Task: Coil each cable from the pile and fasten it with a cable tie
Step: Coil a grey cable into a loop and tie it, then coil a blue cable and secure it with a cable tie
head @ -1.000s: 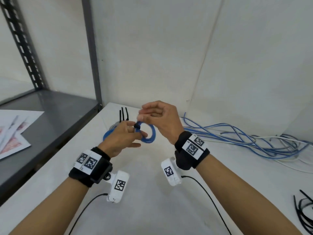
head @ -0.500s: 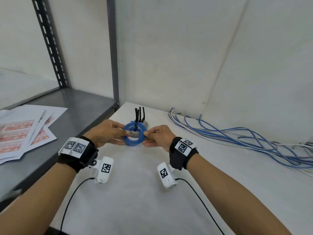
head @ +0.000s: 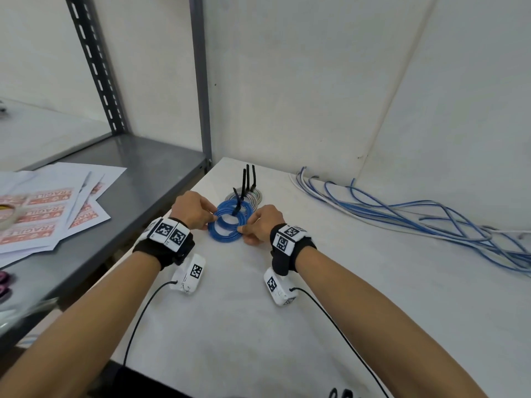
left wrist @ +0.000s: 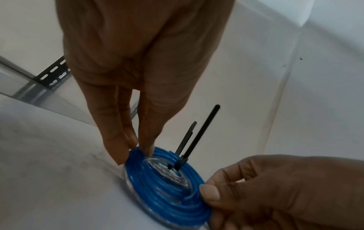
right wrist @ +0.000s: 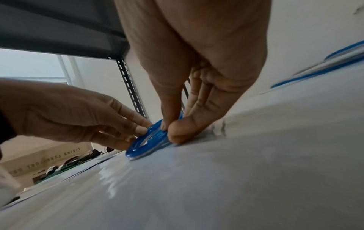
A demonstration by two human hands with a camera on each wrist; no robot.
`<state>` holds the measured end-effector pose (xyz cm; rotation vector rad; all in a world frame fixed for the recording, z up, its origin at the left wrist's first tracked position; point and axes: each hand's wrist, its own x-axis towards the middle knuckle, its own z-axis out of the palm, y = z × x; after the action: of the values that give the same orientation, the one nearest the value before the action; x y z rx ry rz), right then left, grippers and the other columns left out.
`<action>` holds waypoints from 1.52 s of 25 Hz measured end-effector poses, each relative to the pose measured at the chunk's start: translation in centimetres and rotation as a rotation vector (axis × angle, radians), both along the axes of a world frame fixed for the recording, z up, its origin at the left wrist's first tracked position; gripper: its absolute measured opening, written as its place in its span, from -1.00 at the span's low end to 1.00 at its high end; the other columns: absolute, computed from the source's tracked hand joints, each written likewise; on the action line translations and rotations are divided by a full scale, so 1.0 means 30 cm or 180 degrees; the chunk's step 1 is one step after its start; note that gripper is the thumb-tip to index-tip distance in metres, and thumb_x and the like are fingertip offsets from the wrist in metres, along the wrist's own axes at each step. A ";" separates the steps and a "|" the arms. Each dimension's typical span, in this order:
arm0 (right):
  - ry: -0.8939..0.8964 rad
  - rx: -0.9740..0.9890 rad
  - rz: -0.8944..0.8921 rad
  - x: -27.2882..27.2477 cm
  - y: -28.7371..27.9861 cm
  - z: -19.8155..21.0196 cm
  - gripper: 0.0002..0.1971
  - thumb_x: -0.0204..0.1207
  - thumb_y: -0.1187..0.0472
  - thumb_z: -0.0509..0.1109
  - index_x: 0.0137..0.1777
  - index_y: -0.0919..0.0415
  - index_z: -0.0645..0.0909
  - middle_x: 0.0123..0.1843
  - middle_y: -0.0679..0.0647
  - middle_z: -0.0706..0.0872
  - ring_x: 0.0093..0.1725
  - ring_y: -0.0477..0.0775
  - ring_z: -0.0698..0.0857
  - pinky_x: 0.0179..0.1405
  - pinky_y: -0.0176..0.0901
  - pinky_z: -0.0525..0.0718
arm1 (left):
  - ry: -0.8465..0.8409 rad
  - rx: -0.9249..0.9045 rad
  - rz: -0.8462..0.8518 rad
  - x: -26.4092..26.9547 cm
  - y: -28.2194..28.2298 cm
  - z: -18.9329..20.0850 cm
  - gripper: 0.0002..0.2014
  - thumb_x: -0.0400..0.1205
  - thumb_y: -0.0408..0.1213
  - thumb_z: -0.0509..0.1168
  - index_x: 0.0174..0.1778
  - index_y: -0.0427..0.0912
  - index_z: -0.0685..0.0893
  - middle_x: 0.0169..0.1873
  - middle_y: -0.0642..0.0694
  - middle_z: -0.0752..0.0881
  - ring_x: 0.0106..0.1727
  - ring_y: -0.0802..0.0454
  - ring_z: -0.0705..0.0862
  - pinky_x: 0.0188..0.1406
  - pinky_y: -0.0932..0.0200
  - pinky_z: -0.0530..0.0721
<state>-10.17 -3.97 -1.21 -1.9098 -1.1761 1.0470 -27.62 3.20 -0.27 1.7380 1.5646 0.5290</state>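
A tied blue cable coil lies low at the table, overlapping another blue coil and a grey-white coil. Black cable tie tails stand up from these coils. My left hand pinches the coil's left edge. My right hand pinches its right edge with thumb and fingers. In the left wrist view the left fingertips sit on the blue coil, and tie tails rise behind. The right wrist view shows the right thumb pressed on the coil.
A pile of loose blue and white cables runs along the wall at the right. A grey metal shelf with printed sheets borders the white table on the left. Loose black ties lie at the near edge.
The coil has come down from mid-air to the stack of tied coils. My right hand left the tie head and now pinches the coil's right edge; the head view swung left.
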 end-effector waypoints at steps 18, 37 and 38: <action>-0.2371 -0.0377 -0.0392 0.634 -0.077 0.060 -0.49 0.69 0.16 0.38 0.57 0.32 0.39 0.56 0.29 0.51 0.51 0.33 0.52 0.39 0.02 0.51 | -0.0385 0.1946 -0.0602 0.415 -0.121 0.192 -0.85 0.56 -0.28 0.27 -0.01 -0.01 0.65 -0.13 0.12 0.72 -0.07 -0.01 0.68 -0.02 0.04 0.61; -0.2696 -0.0249 -0.1342 0.822 -0.219 0.044 -0.78 0.67 0.36 0.33 0.27 0.30 0.65 0.25 0.31 0.70 0.23 0.38 0.70 0.02 0.02 0.61 | -0.0309 0.1056 -0.1861 0.755 -0.170 -0.016 -0.82 0.64 -0.27 0.36 0.15 -0.09 0.70 -0.10 0.07 0.73 -0.22 0.12 0.63 -0.05 0.10 0.61; -0.2775 -0.0197 -0.1380 0.809 -0.228 0.061 -0.77 0.67 0.37 0.31 0.26 0.27 0.67 0.23 0.29 0.72 0.21 0.37 0.71 -0.02 0.00 0.57 | -0.0339 0.1107 -0.1874 0.760 -0.177 -0.009 -0.82 0.64 -0.28 0.36 0.15 -0.10 0.70 -0.09 0.06 0.73 -0.24 0.14 0.63 -0.02 0.06 0.65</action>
<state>14.11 -10.81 0.63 -2.6099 -1.0554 -0.0199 -4.83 -2.10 -0.56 2.2678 0.8500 0.5980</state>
